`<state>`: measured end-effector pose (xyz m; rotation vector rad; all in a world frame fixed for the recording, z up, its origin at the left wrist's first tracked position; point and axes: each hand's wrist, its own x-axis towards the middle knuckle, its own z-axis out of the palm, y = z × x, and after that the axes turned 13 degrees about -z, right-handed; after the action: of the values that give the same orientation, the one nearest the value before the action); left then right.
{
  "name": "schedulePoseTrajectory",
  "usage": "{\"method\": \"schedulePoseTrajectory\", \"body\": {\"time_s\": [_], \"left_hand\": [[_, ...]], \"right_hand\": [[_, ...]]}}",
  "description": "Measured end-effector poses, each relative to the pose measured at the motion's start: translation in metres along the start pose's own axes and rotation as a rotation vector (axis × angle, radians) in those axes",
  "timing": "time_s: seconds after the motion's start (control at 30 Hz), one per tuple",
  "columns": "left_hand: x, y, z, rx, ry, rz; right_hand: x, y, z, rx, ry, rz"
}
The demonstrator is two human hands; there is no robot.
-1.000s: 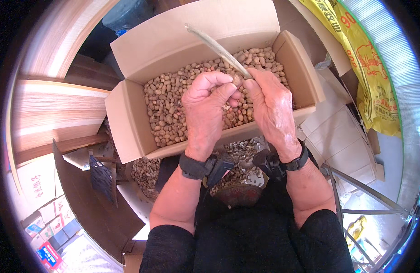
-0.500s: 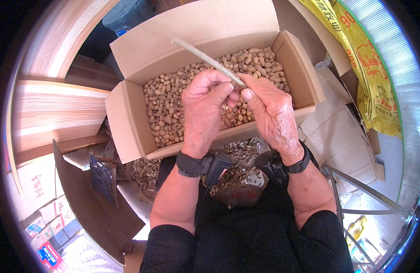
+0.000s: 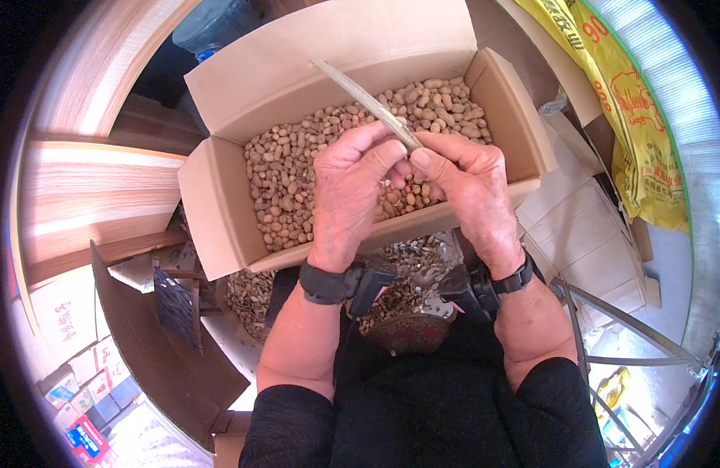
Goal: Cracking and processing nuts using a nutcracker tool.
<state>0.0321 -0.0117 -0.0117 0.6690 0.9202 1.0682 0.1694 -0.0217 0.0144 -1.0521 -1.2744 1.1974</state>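
Note:
Over an open cardboard box point(image 3: 520, 117) of unshelled peanuts point(image 3: 286, 156), both my hands meet, fingertips close together. My right hand point(image 3: 481, 199) is closed, thumb and fingers pinching the lower end of a long, thin, pale stick point(image 3: 361, 96). The stick slants up and left, away from me. My left hand point(image 3: 346, 187) is closed too, its thumb and fingers curled beside the stick's lower end. Whatever it holds is hidden behind the fingers. Some reddish kernels show among the peanuts below my hands.
Broken shells point(image 3: 410, 269) lie below the box, in front of my body. A brown cardboard flap point(image 3: 153, 335) stands at left, near wooden panels point(image 3: 94, 191). A yellow printed sack point(image 3: 648, 140) hangs at right, above flattened cardboard point(image 3: 586, 234) and a metal frame point(image 3: 633, 324).
The stick's upper end has swung slightly right and farther away. My right wrist has turned a little, and its thumb now lies nearer the left fingers.

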Motion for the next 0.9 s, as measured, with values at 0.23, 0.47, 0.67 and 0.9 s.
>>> {"method": "schedulePoseTrajectory", "body": {"time_s": [0.23, 0.47, 0.67, 0.9], "left_hand": [[-0.001, 0.003, -0.001, 0.138, 0.077, 0.024], [-0.004, 0.007, -0.003, 0.167, 0.062, -0.015], [-0.004, 0.01, -0.004, 0.25, 0.09, 0.018], [-0.005, 0.007, 0.0, 0.152, 0.159, -0.02]], "right_hand": [[-0.004, 0.0, 0.008, -0.049, 0.054, -0.151], [-0.005, 0.004, 0.014, -0.049, 0.097, -0.218], [-0.003, 0.01, 0.011, -0.218, 0.068, -0.294], [-0.004, 0.012, 0.008, -0.319, 0.047, -0.391]]}}
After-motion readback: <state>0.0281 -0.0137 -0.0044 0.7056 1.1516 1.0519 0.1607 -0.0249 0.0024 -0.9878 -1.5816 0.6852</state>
